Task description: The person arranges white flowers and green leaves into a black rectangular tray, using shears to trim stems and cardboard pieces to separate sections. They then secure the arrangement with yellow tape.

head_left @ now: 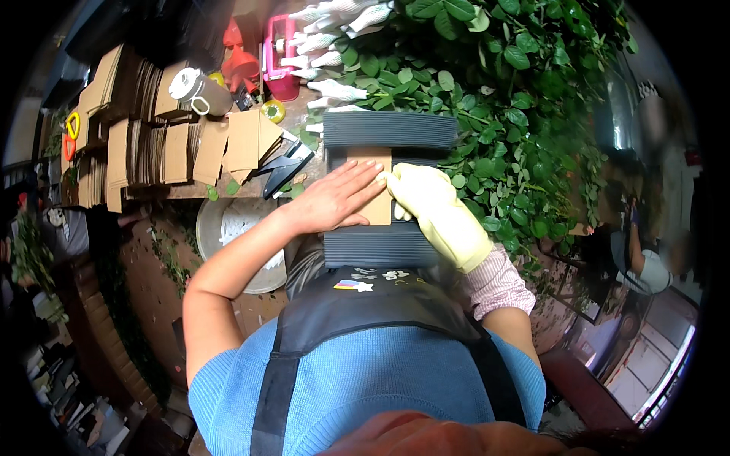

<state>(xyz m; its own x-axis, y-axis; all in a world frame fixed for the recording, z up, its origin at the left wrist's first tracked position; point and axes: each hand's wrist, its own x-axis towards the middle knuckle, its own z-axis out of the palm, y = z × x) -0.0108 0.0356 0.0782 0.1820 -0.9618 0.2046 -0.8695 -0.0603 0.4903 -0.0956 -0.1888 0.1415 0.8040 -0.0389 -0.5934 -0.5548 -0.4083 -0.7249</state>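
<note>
A brown cardboard piece (379,209) lies in the middle of a dark ribbed stand (388,131), between its raised far and near ribbed parts. My bare left hand (334,197) rests flat across the cardboard from the left, fingers stretched out and nearly touching my right hand. My right hand (435,209), in a pale yellow glove with a striped sleeve cuff, is at the cardboard's right edge. Its fingers are curled, and the thumb side presses on the edge. What lies under the glove is hidden.
Leafy green stems (517,114) pile up at the right and far side, beside flower heads in white net sleeves (327,42). Left on the table are cardboard stacks (137,156), a black stapler (289,166), a white bottle (199,90) and a pink holder (280,61). Below sits a round tub (209,228).
</note>
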